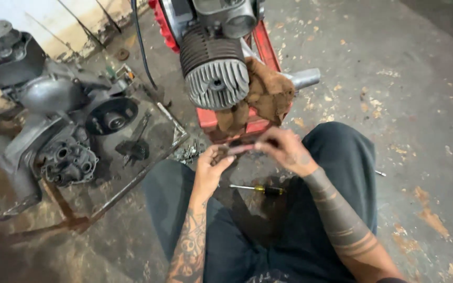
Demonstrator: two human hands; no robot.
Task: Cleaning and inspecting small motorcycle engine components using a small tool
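I see both hands meeting over my lap: the left hand (212,166) and right hand (285,149) each pinch an end of a small reddish part (239,150), below the finned cylinder (215,71) and brown rag (266,94). A screwdriver (258,188) lies on the floor (405,94) between my knees.

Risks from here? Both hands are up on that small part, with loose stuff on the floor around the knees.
1. The small part, pinched between left hand and right hand over bare floor, may drop and be hard to spot on the stained concrete.
2. The screwdriver lies between the knees; a leg shift could knock or roll it.
3. The brown rag draped beside the finned cylinder head hangs loosely and might slip off.
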